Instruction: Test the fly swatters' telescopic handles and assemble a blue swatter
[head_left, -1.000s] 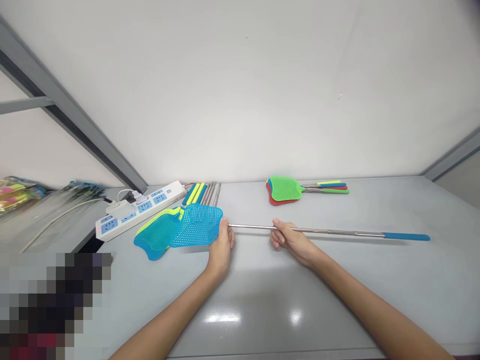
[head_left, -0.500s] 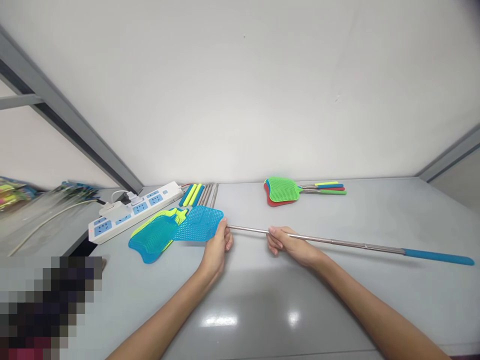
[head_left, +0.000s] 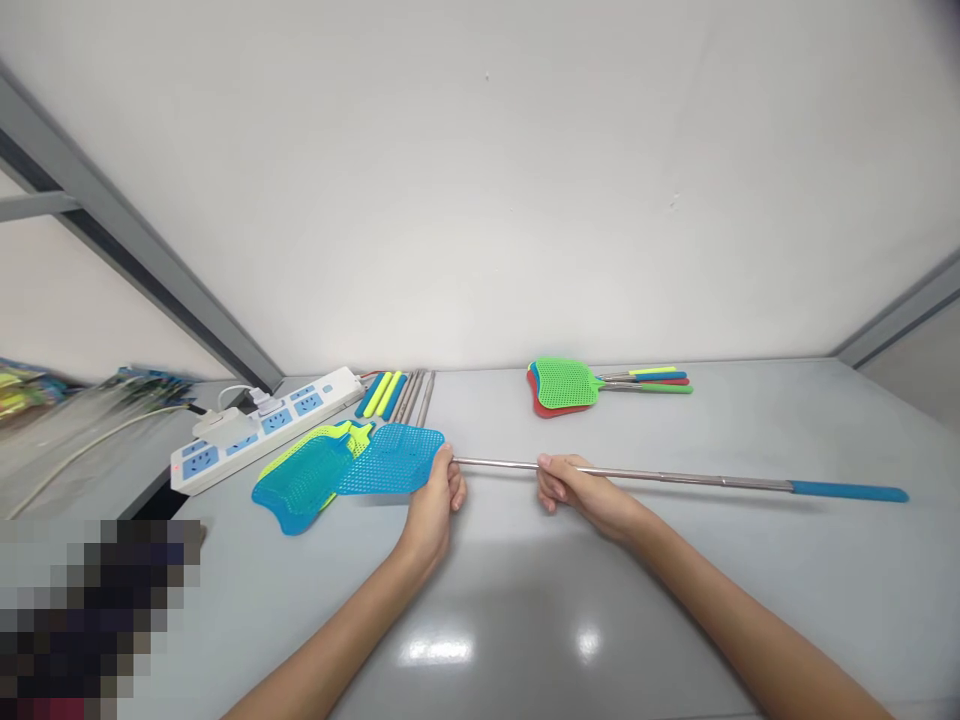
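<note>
Stretched across in front of me is a fly swatter with a blue mesh head (head_left: 394, 462), a long telescopic metal rod (head_left: 690, 479) and a blue grip (head_left: 851, 490) at its right end. My left hand (head_left: 433, 495) is closed where the head meets the rod and hides that joint. Around the middle of the rod, my right hand (head_left: 574, 485) is closed with thumb and fingers. Beneath and left of the held head lie loose swatter heads, a blue one (head_left: 296, 490) over a yellow one (head_left: 281, 452).
Several blue and yellow grips (head_left: 382, 393) and metal rods (head_left: 414, 398) lie near the wall. A white power strip (head_left: 330, 390) with plugs sits at left. Right of centre is a stack of swatters topped by a green one (head_left: 566, 385). Plastic packages (head_left: 97, 430) lie far left.
The blue grip's end has moved left and slightly up, and the rod lies closer to level. Both hands keep their hold at nearly the same places.
</note>
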